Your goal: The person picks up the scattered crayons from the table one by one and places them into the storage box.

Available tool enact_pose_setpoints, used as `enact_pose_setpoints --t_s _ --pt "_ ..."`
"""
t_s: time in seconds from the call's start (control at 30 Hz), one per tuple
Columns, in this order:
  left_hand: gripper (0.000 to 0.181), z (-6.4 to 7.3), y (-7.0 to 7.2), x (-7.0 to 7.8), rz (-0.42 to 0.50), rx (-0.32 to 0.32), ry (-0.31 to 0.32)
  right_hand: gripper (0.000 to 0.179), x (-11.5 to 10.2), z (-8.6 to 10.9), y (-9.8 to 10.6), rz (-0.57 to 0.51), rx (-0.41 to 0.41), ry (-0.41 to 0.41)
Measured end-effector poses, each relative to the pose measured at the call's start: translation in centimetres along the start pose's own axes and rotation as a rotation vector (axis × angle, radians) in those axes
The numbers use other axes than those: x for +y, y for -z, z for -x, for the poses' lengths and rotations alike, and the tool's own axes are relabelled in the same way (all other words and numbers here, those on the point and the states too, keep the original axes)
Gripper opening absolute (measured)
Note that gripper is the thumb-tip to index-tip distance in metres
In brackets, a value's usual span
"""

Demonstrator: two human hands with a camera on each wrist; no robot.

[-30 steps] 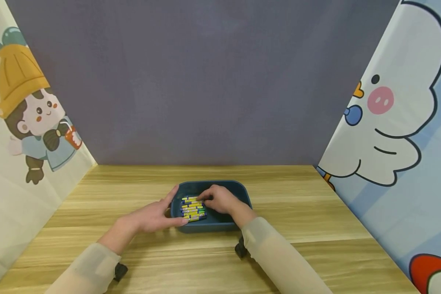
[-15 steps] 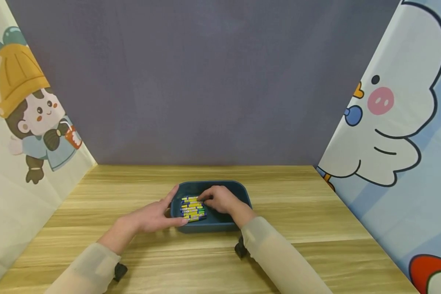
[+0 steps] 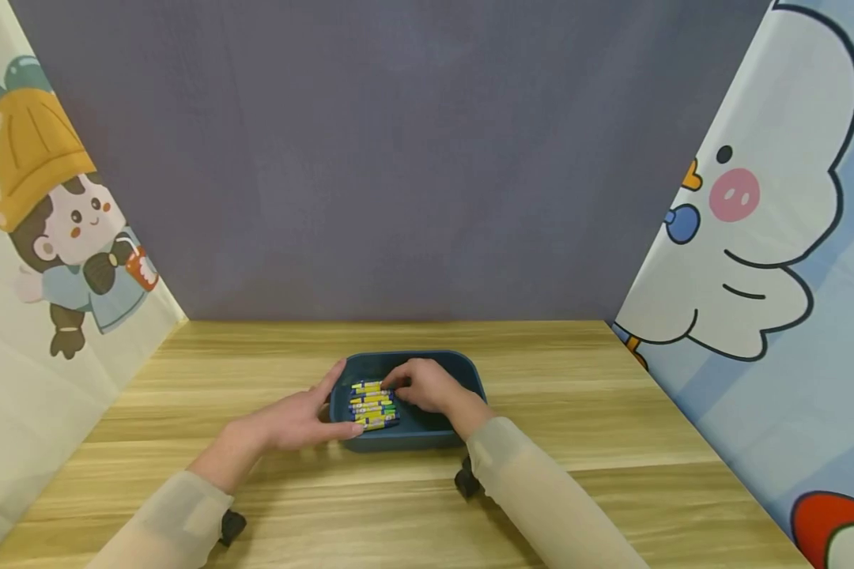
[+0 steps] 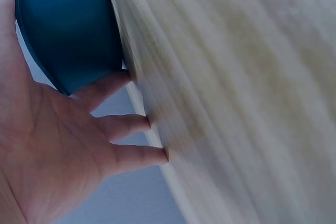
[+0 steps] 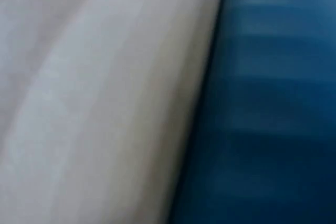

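Note:
A dark blue box (image 3: 427,440) stands on the table with several yellow-and-blue crayons (image 3: 373,411) lying in a row in its left part. My left hand (image 3: 295,419) spans the box's left end, fingers straight and thumb on the near rim. In the left wrist view the left hand's (image 4: 58,140) forefinger lies against the box wall (image 4: 68,24), and other fingertips touch the tabletop. My right hand (image 3: 427,386) reaches inside, curled fingers at the right end of the farthest crayon, which they seem to pinch; the fingers partly cover it. The right wrist view shows no hand.
The wooden table (image 3: 313,506) extends around the box. A grey panel (image 3: 398,158) rises behind it. Cartoon-printed walls stand left (image 3: 14,411) and right (image 3: 790,411). Blurred blue box wall (image 5: 273,103) fills the right side of the right wrist view.
The head view shifts very slightly. Both hands, the box and the crayons keep nearly the same places.

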State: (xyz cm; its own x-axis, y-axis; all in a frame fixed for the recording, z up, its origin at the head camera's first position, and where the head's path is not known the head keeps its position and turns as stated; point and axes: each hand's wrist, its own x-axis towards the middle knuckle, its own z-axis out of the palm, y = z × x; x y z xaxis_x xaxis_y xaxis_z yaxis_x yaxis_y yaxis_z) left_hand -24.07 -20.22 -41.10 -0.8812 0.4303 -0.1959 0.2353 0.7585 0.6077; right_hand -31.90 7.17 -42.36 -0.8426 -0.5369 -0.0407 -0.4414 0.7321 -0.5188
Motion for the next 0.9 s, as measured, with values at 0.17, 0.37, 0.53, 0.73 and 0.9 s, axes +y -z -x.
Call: enact_pose_setpoints --t_s 0.17,0.37,0.53,0.73,0.9 --pt "0.125 -0.3 -0.1 0.0 0.007 -0.004 -0.011 0.028 0.4 0.8 1.1 -0.029 0.026 0.005" --pt "0.126 -0.5 -0.1 0.0 0.009 0.000 -0.025 0.029 1.2 2.9 3.5 -0.062 0.124 0.050" --pt "0.127 -0.5 0.1 0.0 0.006 0.001 -0.027 0.031 2.6 5.8 6.0 -0.112 0.185 0.048" --pt "0.127 -0.3 0.0 -0.3 0.004 0.005 -0.022 0.031 5.2 9.9 8.1 -0.026 0.258 0.018" --pt "0.117 0.2 0.0 -0.7 -0.030 0.058 0.010 0.038 7.3 12.8 7.8 0.139 0.307 0.022"
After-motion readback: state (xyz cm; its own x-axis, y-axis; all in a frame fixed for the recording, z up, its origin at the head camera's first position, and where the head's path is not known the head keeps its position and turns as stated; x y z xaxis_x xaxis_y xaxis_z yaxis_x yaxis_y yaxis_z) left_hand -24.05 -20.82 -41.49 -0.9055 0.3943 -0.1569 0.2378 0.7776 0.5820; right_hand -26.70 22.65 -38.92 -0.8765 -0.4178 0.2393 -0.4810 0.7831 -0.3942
